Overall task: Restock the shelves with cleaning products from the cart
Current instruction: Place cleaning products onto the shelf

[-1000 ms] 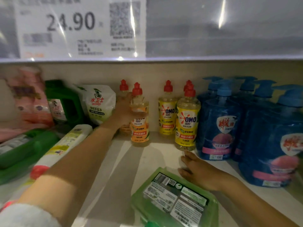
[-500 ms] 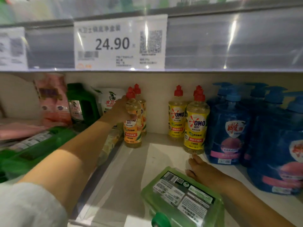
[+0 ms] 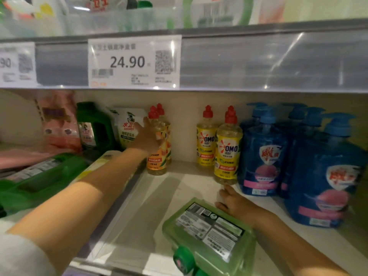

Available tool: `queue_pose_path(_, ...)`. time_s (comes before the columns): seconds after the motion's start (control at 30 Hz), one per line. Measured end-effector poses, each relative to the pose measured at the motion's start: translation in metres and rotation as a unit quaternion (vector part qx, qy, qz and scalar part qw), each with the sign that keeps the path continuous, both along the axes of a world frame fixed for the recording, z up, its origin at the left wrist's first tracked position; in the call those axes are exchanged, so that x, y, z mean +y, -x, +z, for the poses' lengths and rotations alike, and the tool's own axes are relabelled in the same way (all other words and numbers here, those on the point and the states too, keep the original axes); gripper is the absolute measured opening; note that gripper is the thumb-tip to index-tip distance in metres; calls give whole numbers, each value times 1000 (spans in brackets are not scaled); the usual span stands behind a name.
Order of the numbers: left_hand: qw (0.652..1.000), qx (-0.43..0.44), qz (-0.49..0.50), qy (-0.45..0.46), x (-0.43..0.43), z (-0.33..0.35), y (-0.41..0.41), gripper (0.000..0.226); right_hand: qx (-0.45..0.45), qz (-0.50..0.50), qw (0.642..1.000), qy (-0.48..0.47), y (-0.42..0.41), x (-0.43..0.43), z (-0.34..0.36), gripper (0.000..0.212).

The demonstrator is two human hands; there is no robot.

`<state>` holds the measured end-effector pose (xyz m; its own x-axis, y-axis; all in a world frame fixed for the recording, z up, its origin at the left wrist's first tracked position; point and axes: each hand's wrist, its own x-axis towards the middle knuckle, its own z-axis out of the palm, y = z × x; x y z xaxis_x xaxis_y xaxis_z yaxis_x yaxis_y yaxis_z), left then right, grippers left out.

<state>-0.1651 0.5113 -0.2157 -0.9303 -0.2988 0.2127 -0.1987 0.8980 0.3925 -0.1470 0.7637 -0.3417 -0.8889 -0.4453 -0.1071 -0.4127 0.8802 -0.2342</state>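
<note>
Against the back wall at the far left stand pink pouches (image 3: pixel 57 124) and an upright green jug (image 3: pixel 95 126), with flat green jugs (image 3: pixel 39 180) lying nearer. Just right of a white pouch (image 3: pixel 127 126), the left hand (image 3: pixel 146 136) curls its fingers round the upper body of the orange-label bottle (image 3: pixel 157 156). The bottle stands upright on the shelf board (image 3: pixel 159 196), directly in front of a twin bottle (image 3: pixel 167 136), and the grip looks meant to line it up with its own kind. It is clear plastic holding pale yellow liquid, with a red nozzle cap. Apart to the right stand two yellow-label bottles (image 3: pixel 228 154), a separate variety. Nearer, the right hand (image 3: pixel 233 200) lies on the board with relaxed fingers and holds nothing, seemingly bracing the reach. Whether it touches the pale green container (image 3: pixel 209 234) lying beside it is hard to tell. Blue pump bottles (image 3: pixel 262 156) fill the far right.
</note>
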Motion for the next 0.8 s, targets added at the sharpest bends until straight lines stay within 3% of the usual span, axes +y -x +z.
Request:
queue_pose_path(0.1, 992, -80, -37, 87, 15, 6, -34, 75, -11, -7, 1000, -6, 0, -2, 1, 48)
queue_pose_path(0.2, 980, -90, -132, 119, 27, 2, -84, 52, -37, -10, 999, -6, -8, 0, 13, 50)
queue_pose_path(0.33, 975, -59, -216, 10, 35, -32, -139, 36, -103, 14, 986, 127, -36, 6, 63, 58)
queue_pose_path(0.4, 963, -61, -247, -85, 37, -51, -155, 32, -125, 52, 973, 189, -61, 11, 86, 73)
queue_pose_path(0.5, 940, -48, -252, -223, 34, -77, -162, 32, -80, 145, 981, 100, -103, 17, 94, 77)
queue_pose_path(0.57, 926, -39, -248, -281, 37, -91, -162, 31, -51, 148, 986, 59, -123, 22, 79, 82)
queue_pose_path(0.67, 913, -1, -253, -321, 46, -106, -165, 31, -22, 89, 985, 146, -140, 26, 50, 87)
queue_pose_path(0.8, 907, 32, -309, -283, 55, -115, -169, 38, 25, 51, 953, 299, -150, 41, 32, 75)
